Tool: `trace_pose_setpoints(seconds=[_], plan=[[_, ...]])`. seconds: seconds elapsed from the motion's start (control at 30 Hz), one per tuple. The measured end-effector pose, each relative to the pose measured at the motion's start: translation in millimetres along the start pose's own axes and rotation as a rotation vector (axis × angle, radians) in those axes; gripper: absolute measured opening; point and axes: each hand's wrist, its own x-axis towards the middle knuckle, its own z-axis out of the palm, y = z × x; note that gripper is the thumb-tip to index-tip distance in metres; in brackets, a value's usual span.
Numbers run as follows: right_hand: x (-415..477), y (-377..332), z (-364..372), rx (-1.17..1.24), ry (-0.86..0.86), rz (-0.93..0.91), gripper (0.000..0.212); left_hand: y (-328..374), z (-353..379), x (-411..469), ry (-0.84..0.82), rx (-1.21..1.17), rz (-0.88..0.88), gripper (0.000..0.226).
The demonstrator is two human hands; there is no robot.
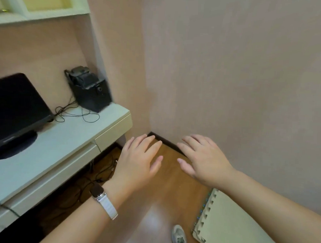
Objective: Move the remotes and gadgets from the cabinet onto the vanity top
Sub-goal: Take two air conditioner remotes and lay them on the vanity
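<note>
Vanity top (51,150): white; bears a dark monitor (16,107) and black box (90,90).
Left hand (138,160): fingers spread, holding nothing.
Right hand (204,159): likewise.

one view only, head cam, wide-angle w/ curved edges. looks fwd and steeply down into a room corner, tilted a bit. both hands (136,158) (204,159) sit close under the lens at centre, forearms coming in from the bottom edge. desk (64,145) runs along the left, wall (230,69) fills the upper right, floor (172,185) and a shoe (179,237) near bottom
</note>
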Motion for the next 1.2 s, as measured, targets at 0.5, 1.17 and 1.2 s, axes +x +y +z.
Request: trace_pose_setpoints(seconds=[0.5, 1.17, 1.2], plan=[[206, 89, 27, 0.148, 0.184, -0.279, 0.047, -65, -31, 130, 0.12, 0.285, -0.291, 0.043], [444, -5, 47, 0.13, 0.345, -0.495, 0.044, -285, -77, 174, 0.257, 0.391, -0.399, 0.044], [459, -12, 49, 0.124, 0.358, -0.496, 0.043, -303, -80, 178, 0.266, 0.389, -0.39, 0.044]])
